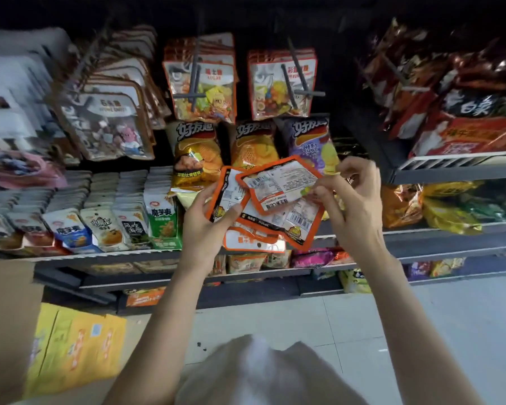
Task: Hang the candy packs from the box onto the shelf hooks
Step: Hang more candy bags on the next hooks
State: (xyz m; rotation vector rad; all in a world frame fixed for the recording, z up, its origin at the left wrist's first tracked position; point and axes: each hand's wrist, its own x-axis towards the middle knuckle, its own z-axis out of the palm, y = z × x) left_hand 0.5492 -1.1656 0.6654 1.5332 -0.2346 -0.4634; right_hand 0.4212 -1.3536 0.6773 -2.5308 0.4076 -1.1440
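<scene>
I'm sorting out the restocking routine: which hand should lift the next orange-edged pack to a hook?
Probably the right hand: it already pinches the top pack, while the left hand grips the remaining packs below the hooks.

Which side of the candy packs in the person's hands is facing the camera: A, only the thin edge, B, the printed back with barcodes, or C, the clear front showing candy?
B: the orange-edged candy packs, held by the left hand and right hand, show white label panels and barcodes.
</scene>
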